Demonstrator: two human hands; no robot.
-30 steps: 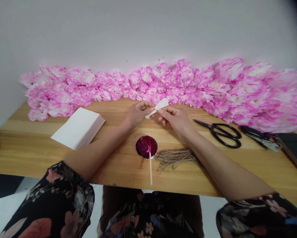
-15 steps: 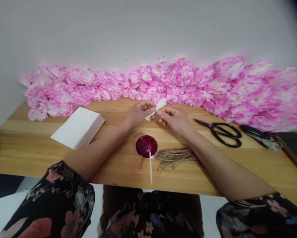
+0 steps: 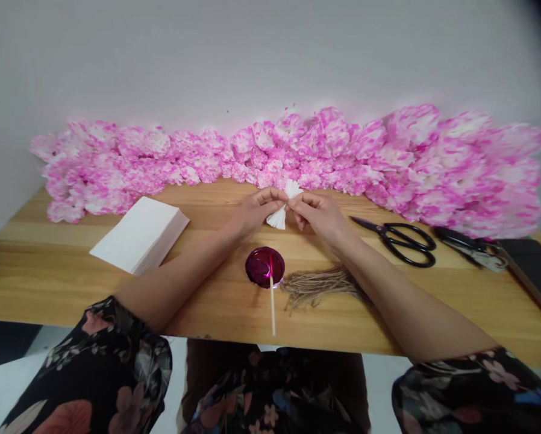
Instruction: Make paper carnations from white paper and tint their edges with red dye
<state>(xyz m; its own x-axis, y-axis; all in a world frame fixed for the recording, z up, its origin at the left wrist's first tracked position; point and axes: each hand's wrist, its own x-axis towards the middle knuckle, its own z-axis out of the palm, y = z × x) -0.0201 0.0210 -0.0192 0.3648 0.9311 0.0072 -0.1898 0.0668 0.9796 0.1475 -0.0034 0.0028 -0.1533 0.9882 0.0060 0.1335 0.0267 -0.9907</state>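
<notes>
A white pleated paper (image 3: 278, 218), gathered at its waist like a bow, is pinched between both hands over the middle of the table. My left hand (image 3: 262, 208) grips it from the left, thumb and fingers closed at the narrow waist. From the right, my right hand (image 3: 314, 211) pinches the same spot, its fingertips close to the left ones. The paper's fanned ends stick out above and below the fingers. Any string at the waist is too small to make out. Nearer me stands a small bowl of magenta liquid (image 3: 258, 265) with a wooden stick (image 3: 273, 307) leaning in it.
Pink-and-white paper flowers (image 3: 135, 157) line the table's back edge. A stack of white paper (image 3: 137, 232) lies left. Twine pieces (image 3: 318, 286) lie beside the bowl. Black-handled scissors (image 3: 408, 241), pruning shears (image 3: 472, 247) and a dark flat object (image 3: 530, 265) are at right.
The white paper has turned more upright, and its ends look more fanned out. Both hands have stayed close together on its waist. The view has shifted slightly.
</notes>
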